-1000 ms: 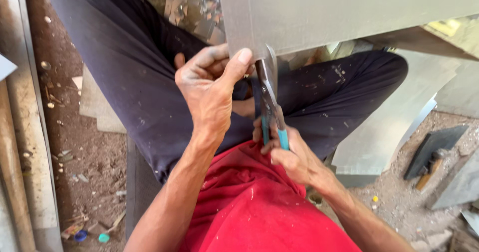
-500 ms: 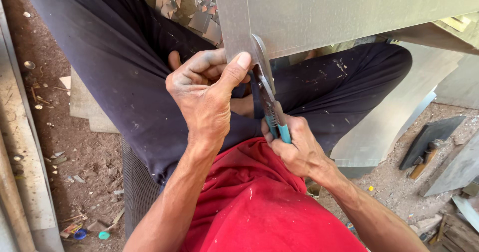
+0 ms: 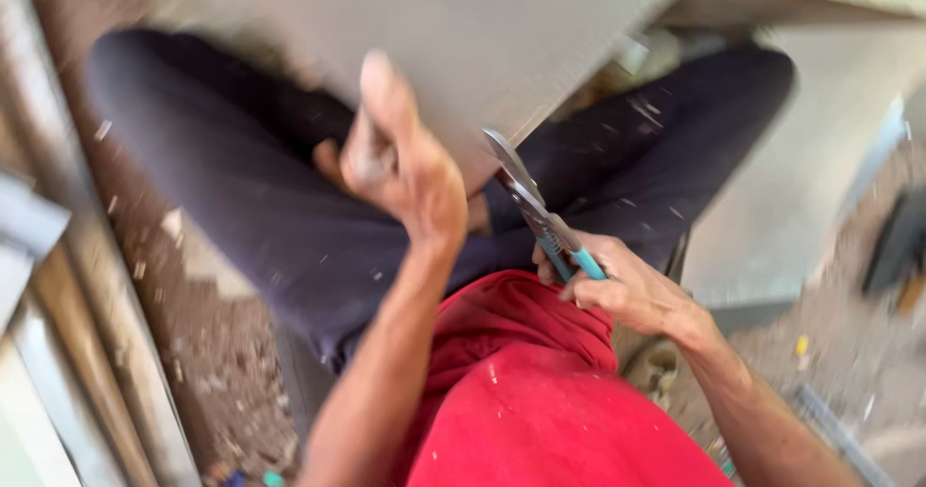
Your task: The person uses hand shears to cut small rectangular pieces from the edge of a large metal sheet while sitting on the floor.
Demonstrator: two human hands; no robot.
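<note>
1. Two changes since half a second ago: the left hand (image 3: 405, 174) has turned on the flat grey metal sheet (image 3: 463, 43), its thumb now pointing up along the sheet instead of lying across the edge, and the sheet reaches further down over the lap. The view is also blurred now.
2. Below the sheet lie the crossed legs in dark trousers (image 3: 260, 217); nearer the camera than the sheet is the red shirt (image 3: 540, 400). Left of the sheet, bare dirt floor (image 3: 203, 352) with scattered chips and pale boards (image 3: 58, 333) along the edge. Right of the sheet stands another pale grey panel (image 3: 791, 217).
3. Left hand: fingers curled round the sheet's lower edge, thumb pressed flat on its face, pinching the sheet.
4. Right hand (image 3: 622, 289): closed round the teal handles of the tin snips (image 3: 540, 212), just below the sheet's lower edge; the steel blades point up and meet that edge right of the left hand.
</note>
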